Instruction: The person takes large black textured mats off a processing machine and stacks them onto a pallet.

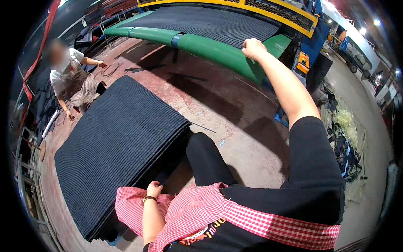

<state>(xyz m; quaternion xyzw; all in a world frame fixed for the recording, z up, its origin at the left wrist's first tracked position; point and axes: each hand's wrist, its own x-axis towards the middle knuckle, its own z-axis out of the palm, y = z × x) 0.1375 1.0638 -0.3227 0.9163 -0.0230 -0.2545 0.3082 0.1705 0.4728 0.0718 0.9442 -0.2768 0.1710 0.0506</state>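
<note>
- Nearest the camera, a red checked apron point(197, 210) covers the person's lap; the left hand point(153, 190) rests by it, curled into a loose fist, holding nothing.
- Right hand point(253, 48) reaches far forward — fingers closed over the edge of a dark ribbed mat point(210, 23) lying on a green machine bed point(210, 48).
- Below left, a stack of dark mats point(117, 147) lies on the reddish floor point(222, 105).
- Another person point(69, 77) crouches beyond the stack.
</note>
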